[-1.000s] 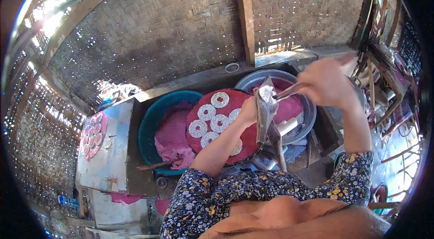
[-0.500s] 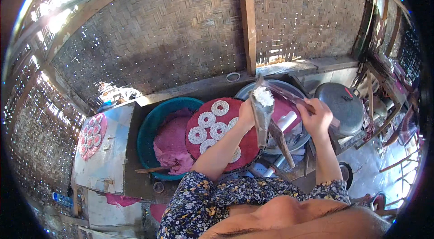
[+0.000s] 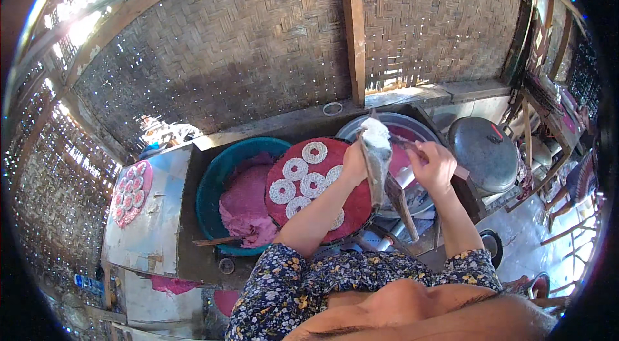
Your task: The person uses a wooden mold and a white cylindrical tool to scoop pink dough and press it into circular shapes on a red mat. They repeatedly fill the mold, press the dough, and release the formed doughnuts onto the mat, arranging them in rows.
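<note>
My left hand (image 3: 353,164) is closed round a worn wooden tool (image 3: 376,170) with two long legs, held up over the right side of a red round tray. A mound of white dough (image 3: 375,132) sits at the tool's top. In my right hand (image 3: 434,167) is a flat wooden stick (image 3: 460,171), its far end beside the dough. Several white lacy rings (image 3: 313,184) lie on the red round tray (image 3: 330,146). Part of my left hand's grip is hidden behind the tool.
A teal basin (image 3: 213,176) holding a pink mass (image 3: 242,196) and a wooden handle stands left of the tray. Behind the tool sits a grey basin (image 3: 422,127); right of it, a lidded pot (image 3: 483,154). Pink rings lie on a metal box (image 3: 155,225) at far left.
My right hand and the stick have moved a little left and down, with the stick's end lower beside the dough. The dough now looks smoother and more rounded. My left hand stays nearly still.
</note>
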A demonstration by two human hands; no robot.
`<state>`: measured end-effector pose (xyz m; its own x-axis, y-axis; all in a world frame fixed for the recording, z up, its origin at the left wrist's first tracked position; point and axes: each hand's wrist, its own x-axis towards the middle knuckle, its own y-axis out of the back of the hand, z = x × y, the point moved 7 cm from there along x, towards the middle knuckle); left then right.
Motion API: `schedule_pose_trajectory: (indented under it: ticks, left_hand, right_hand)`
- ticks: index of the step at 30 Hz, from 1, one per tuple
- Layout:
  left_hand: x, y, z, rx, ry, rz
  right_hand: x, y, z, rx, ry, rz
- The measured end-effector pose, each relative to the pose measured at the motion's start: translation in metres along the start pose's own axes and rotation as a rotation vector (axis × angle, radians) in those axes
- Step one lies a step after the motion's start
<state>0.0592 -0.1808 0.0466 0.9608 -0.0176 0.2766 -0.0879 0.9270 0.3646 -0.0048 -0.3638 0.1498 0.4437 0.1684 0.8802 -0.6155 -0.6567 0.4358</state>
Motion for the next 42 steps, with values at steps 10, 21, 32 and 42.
schedule_pose_trajectory:
  ticks: [10, 21, 32, 42]
  left_hand:
    - [-0.030, 0.079, 0.007, -0.496, -0.058, 0.026]
    - [-0.047, 0.110, 0.041, -1.224, -0.411, -0.150]
    - [-0.093, 0.114, 0.027, -0.182, -0.409, -0.144]
    - [-0.100, 0.111, 0.026, -0.051, -0.360, -0.051]
  right_hand:
    - [-0.034, 0.025, 0.059, -0.034, -0.491, -0.450]
    - [-0.091, -0.080, -0.021, 1.364, -0.797, -0.993]
    - [-0.016, -0.056, -0.097, 2.037, -0.857, -0.777]
    - [-0.022, -0.081, -0.088, 1.622, -0.959, -0.591]
